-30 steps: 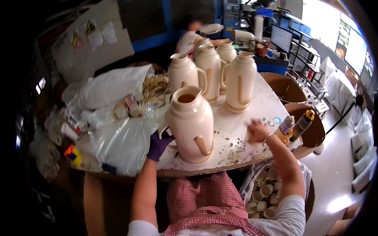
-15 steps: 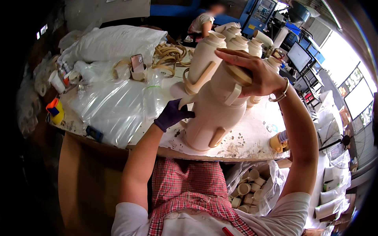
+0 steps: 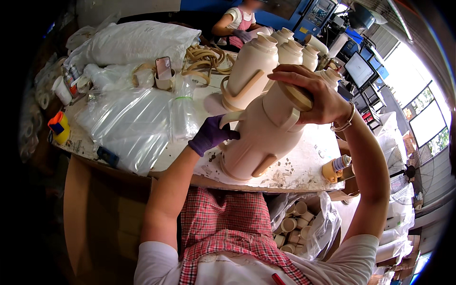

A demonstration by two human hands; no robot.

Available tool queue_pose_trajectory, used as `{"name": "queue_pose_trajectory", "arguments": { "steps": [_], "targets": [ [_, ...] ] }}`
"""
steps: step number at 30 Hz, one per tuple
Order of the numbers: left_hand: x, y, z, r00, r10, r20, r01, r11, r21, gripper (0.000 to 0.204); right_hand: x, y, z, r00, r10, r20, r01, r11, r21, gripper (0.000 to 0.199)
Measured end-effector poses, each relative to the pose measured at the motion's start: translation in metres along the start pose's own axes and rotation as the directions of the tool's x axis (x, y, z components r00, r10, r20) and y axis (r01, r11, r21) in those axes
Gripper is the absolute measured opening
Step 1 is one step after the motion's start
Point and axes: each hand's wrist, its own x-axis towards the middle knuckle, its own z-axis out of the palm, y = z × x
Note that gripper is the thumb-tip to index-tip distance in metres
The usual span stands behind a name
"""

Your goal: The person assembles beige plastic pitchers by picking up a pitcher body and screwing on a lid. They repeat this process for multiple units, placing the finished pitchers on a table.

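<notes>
A cream vacuum jug stands tilted to the right near the table's front edge. My left hand, in a purple glove, is closed round the jug's handle. My bare right hand, with a bracelet at the wrist, lies over the top and grips the tan-topped lid, its fingers stretched across and its thumb at the side. The lid sits on the jug's mouth. Behind it stands another cream jug without a lid, and several more lidless jugs stand beyond.
Clear plastic bags lie at left, near a stuffed white sack. Tan handle parts and a cup holding a phone are behind. A spray can stands at right. Below is a bag of cream cups. A co-worker sits opposite.
My view has shifted a little. My hands stay on the jug and its lid, which lean slightly further right. The co-worker across the table is now more upright with a jug part in hand.
</notes>
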Motion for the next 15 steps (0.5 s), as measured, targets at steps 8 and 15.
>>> {"name": "queue_pose_trajectory", "arguments": {
  "steps": [8,15],
  "targets": [
    [-0.089,0.037,0.203,0.621,0.647,-0.443,-0.502,0.762,0.410,0.078,0.017,-0.023,0.018,0.647,0.756,-0.099,-0.759,0.626,-0.178,0.080],
    [-0.078,0.039,0.144,0.969,-0.050,0.242,0.155,0.885,-0.438,0.028,0.010,-0.027,-0.019,0.679,0.701,0.220,-0.715,0.699,-0.021,0.101]
  ]
}}
